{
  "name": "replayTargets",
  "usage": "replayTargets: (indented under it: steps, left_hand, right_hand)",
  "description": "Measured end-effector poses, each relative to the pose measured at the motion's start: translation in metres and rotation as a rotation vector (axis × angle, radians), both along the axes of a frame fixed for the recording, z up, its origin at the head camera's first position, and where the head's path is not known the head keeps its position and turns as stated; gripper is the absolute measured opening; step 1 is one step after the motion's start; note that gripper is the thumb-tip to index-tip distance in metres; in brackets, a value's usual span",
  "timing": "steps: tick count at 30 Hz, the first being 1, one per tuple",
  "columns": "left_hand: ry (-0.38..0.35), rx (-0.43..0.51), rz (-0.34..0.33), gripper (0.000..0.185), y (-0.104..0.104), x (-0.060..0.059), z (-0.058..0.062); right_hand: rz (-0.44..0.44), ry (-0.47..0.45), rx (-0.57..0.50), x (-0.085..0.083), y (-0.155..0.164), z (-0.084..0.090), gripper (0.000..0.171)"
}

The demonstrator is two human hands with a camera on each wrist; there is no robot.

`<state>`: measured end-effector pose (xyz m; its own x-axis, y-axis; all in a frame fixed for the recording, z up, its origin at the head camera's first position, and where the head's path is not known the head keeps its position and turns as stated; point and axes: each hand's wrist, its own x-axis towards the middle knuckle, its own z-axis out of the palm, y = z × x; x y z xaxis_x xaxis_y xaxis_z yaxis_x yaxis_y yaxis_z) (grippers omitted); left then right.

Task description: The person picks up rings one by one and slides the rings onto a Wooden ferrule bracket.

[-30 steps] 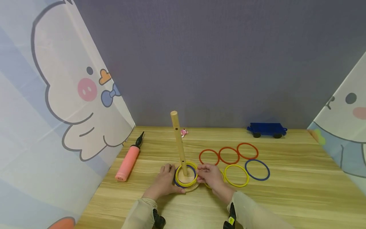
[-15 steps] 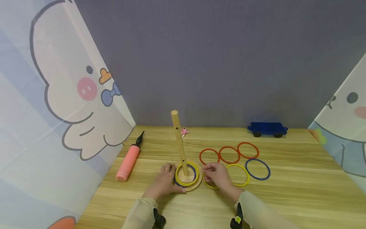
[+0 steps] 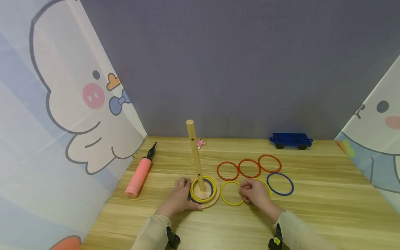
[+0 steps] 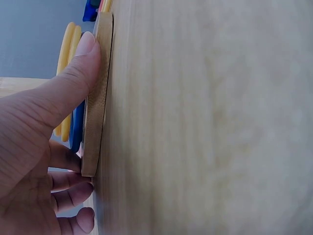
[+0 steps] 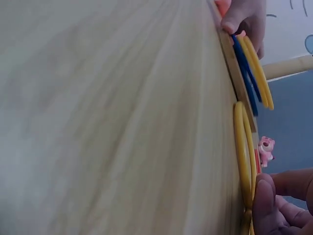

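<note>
No text, label, brand or number can be read in any of the views. At the bottom of the head view, right of centre, a black wrist device (image 3: 274, 245) carries a small yellow patch (image 3: 276, 241); if some sign stands on it, it is too small to tell.

Pink pump (image 3: 138, 177) with black nozzle (image 3: 151, 151), small pink figurine (image 3: 201, 143), blue wheeled cart (image 3: 290, 139) near the grey backdrop (image 3: 237, 69)
</note>
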<state>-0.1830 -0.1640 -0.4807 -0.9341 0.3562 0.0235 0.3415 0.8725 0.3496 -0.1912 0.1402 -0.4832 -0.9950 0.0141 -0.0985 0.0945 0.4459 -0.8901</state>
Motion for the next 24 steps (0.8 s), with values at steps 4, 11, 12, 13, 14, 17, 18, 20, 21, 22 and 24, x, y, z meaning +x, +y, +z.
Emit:
replayTargets:
  steps: [4, 11, 12, 13, 14, 17, 18, 20, 21, 22, 24]
  left_hand:
    - [0.002, 0.007, -0.003, 0.116, 0.0, 0.0, 0.001]
    - [0.004, 0.0, -0.004, 0.116, -0.001, 0.002, 0.002]
    - [0.002, -0.001, -0.002, 0.116, -0.001, 0.002, 0.002]
    - [0.002, -0.001, -0.001, 0.116, -0.001, 0.002, 0.002]
    - [-0.001, -0.005, -0.001, 0.117, -0.001, 0.001, 0.002]
    - [-0.011, -0.008, 0.002, 0.117, 0.0, 0.001, 0.001]
    - [-0.013, -0.006, 0.002, 0.117, 0.0, 0.001, 0.001]
    - [-0.017, -0.005, 0.003, 0.118, 0.0, 0.0, 0.002]
    - [-0.019, -0.003, 0.003, 0.118, 0.0, 0.0, 0.002]
    - [-0.019, -0.002, 0.004, 0.118, 0.0, 0.0, 0.002]
    - [-0.019, 0.0, 0.006, 0.118, 0.001, 0.0, 0.002]
  right_hand:
    - [0.013, 0.006, 0.079, 0.001, 0.005, 0.002, 0.012]
    - [0.069, 0.039, 0.265, 0.0, 0.006, 0.004, 0.01]
    - [0.078, 0.049, 0.296, 0.0, 0.006, 0.005, 0.011]
    - [0.086, 0.058, 0.326, 0.0, 0.006, 0.006, 0.011]
    - [0.092, 0.069, 0.358, 0.0, 0.005, 0.007, 0.012]
    - [0.107, 0.106, 0.446, 0.001, 0.004, 0.009, 0.016]
    - [0.112, 0.114, 0.472, 0.001, 0.004, 0.009, 0.017]
    - [0.114, 0.134, 0.521, 0.001, 0.003, 0.01, 0.02]
    - [0.115, 0.143, 0.539, 0.001, 0.003, 0.01, 0.021]
    - [0.115, 0.149, 0.557, 0.001, 0.003, 0.01, 0.022]
    - [0.115, 0.166, 0.581, 0.0, 0.002, 0.01, 0.025]
